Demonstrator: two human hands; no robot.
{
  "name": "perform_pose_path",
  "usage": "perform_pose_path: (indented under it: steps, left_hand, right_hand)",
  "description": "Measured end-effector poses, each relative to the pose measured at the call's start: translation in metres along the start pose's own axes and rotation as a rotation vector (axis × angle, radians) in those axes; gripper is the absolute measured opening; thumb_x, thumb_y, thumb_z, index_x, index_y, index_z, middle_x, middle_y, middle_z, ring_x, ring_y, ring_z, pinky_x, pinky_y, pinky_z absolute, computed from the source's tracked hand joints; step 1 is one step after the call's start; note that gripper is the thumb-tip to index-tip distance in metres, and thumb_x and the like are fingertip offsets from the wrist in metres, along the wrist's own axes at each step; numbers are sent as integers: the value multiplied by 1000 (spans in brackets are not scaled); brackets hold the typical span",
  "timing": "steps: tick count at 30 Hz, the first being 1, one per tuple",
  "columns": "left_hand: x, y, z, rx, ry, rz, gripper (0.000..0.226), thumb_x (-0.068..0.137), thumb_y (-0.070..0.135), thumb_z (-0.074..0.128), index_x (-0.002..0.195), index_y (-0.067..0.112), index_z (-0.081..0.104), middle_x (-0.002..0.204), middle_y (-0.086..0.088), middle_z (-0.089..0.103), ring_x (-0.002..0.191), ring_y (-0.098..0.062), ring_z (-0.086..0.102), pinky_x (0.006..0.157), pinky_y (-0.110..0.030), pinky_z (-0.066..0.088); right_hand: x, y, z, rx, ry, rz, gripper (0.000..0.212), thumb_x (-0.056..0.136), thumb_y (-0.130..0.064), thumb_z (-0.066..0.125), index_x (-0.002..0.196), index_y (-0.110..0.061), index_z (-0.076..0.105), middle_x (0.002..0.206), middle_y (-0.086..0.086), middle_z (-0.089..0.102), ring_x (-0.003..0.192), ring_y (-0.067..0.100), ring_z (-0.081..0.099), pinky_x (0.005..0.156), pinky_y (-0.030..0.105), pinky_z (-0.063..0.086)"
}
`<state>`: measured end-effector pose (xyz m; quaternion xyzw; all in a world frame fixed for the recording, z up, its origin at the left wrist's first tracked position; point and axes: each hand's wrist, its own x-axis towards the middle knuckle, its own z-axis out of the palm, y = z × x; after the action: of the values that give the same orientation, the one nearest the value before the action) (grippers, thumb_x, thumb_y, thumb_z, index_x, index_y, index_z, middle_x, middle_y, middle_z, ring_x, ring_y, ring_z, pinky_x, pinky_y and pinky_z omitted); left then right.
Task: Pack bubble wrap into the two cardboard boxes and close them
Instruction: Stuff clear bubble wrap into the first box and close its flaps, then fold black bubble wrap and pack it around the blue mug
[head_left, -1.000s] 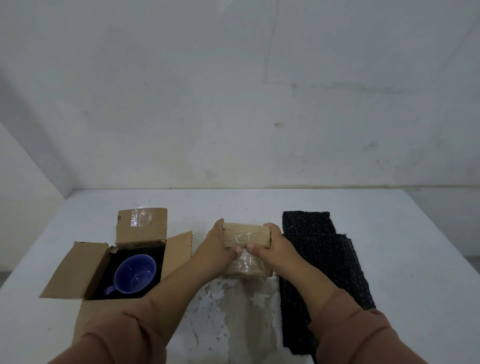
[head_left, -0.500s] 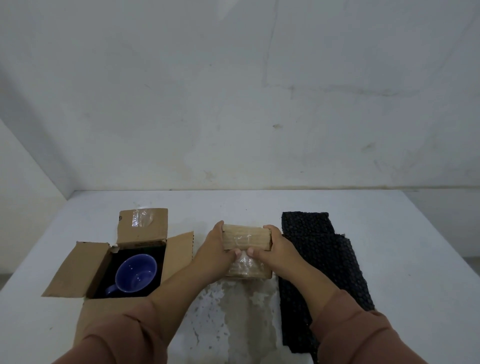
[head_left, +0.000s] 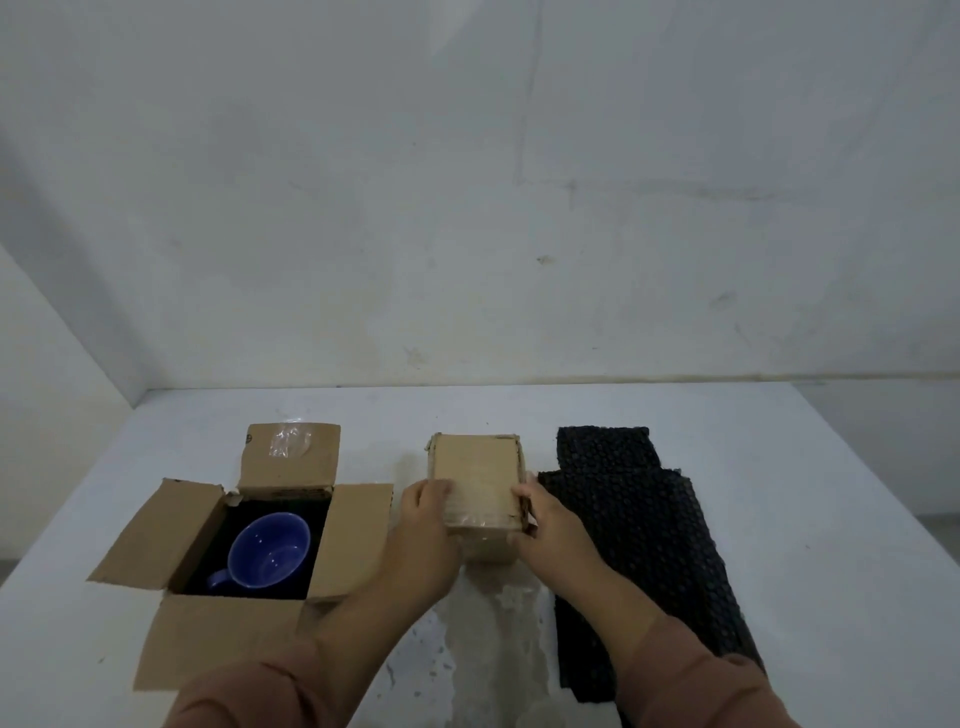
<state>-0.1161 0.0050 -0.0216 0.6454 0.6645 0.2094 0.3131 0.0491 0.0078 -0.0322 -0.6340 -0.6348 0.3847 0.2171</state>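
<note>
The small cardboard box (head_left: 475, 480) at centre frame now shows its whole top flap lying flat, where only a narrow strip showed before. The left hand (head_left: 423, 525) and right hand (head_left: 550, 525) have slid apart from its front face to its side edges.

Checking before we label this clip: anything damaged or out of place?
Only wear: the table has flaked, stained paint just this side of the small box, whose edges look frayed. Left hand and right hand hold it. Big box open, mug upright inside.

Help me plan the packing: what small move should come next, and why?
Probably move the right hand to the black bubble wrap beside it: the small box it and the left hand hold looks closed, while the open box shows its blue mug uncovered.
</note>
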Motion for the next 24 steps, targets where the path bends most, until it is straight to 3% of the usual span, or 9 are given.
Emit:
perform_pose_path:
  steps: [5,8,11,14,17,19,21,24]
  left_hand:
    - [0,3,3,1,-20,-28,60,84,3,54,139,16,33,147,-9,24,98,-14,39,78,-22,39]
    - [2,14,3,-35,-48,-111,62,86,9,58,140,15,31,155,-11,9,126,-26,38,95,-28,40]
    - [1,29,11,53,28,-44,62,84,10,56,140,15,31,158,-11,2,146,-33,11,116,-37,25]
    - [-10,45,33,163,57,137,61,86,8,49,143,20,30,160,-7,-2,148,-25,-9,119,-37,0]
    - [-25,54,66,94,8,393,56,84,-2,40,138,13,43,158,-8,15,149,-25,4,117,-26,7]
    - [-33,59,85,13,-141,420,52,87,-3,37,136,13,47,155,-5,26,147,-20,16,111,-15,10]
    - [-34,62,102,-30,-327,284,48,93,0,38,138,15,43,151,-3,32,141,-16,28,105,-10,17]
    - [-27,66,124,-200,-336,-92,40,90,3,48,130,9,49,123,-2,51,114,-18,53,91,-22,44]
  right_hand:
    - [2,2,0,32,-10,18,64,85,-9,59,143,-17,33,158,3,16,139,19,32,110,28,36]
    - [0,6,-7,76,-26,27,62,84,-7,59,141,-21,38,157,4,19,142,18,26,111,29,34]
    - [-5,16,-23,115,-15,71,56,86,-3,54,137,-22,44,147,2,38,136,18,36,99,23,37]
    - [-12,40,-42,93,20,164,48,88,-6,53,134,-19,48,138,0,48,130,18,43,99,26,39]
    - [-24,75,-61,12,66,252,44,88,-9,54,131,-20,51,139,3,51,125,17,48,94,18,38]
    - [-34,96,-71,-45,80,311,43,88,-10,54,131,-18,51,138,4,51,120,17,52,88,15,37]
    - [-44,115,-77,-106,81,340,45,89,-11,53,134,-17,48,145,6,42,126,20,47,95,17,35]
    - [-55,133,-77,-222,30,318,53,91,-18,54,141,-19,38,157,6,15,143,22,22,113,24,21]
